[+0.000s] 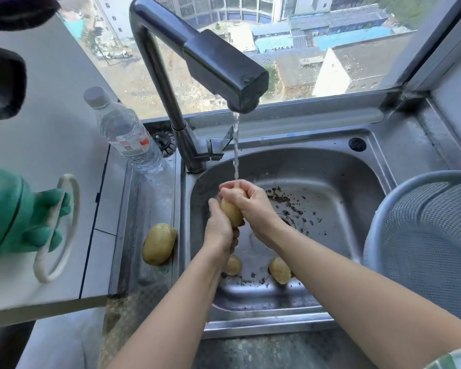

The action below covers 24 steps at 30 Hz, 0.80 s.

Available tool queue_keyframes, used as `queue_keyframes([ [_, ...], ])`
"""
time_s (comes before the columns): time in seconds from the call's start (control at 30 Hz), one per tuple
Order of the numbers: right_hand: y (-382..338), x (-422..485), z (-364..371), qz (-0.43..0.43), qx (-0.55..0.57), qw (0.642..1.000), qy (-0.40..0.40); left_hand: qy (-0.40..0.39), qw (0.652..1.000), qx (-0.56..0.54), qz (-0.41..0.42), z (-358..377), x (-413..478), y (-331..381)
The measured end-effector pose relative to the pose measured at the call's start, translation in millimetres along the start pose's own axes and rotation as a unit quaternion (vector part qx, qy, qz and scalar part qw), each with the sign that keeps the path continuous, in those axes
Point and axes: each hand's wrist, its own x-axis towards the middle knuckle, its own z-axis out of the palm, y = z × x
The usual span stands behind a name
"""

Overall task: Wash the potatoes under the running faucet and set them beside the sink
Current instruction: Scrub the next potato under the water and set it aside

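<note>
Water runs from the dark faucet into the steel sink. Under the stream I hold a yellow potato with both hands. My left hand cups it from below and the left. My right hand wraps over its top, where the water lands. Two more potatoes lie on the sink floor, one partly hidden behind my left wrist and one by my right forearm. Another potato rests on the steel ledge left of the sink.
Dark scraps litter the sink floor around the drain. A clear water bottle stands at the back left of the ledge. A grey mesh colander sits at the sink's right. Green rubber gloves hang at the left over a white counter.
</note>
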Motion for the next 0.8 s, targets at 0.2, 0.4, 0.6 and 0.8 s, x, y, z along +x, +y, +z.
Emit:
queue_keyframes([
  [0.2, 4, 14, 6, 0.036, 0.003, 0.993, 0.109, 0.018, 0.995, 0.029, 0.098, 7, 7, -4],
  [0.4, 3, 10, 2, 0.047, 0.072, 0.996, -0.001, -0.009, 0.998, -0.032, -0.047, -2, 4, 5],
  [0.6, 4, 14, 11, 0.058, -0.001, 0.992, 0.115, 0.061, 0.989, 0.059, 0.117, 9, 13, -11],
  [0.8, 9, 10, 2, 0.037, 0.125, 0.991, -0.016, 0.031, 0.998, -0.032, 0.037, -2, 17, -10],
])
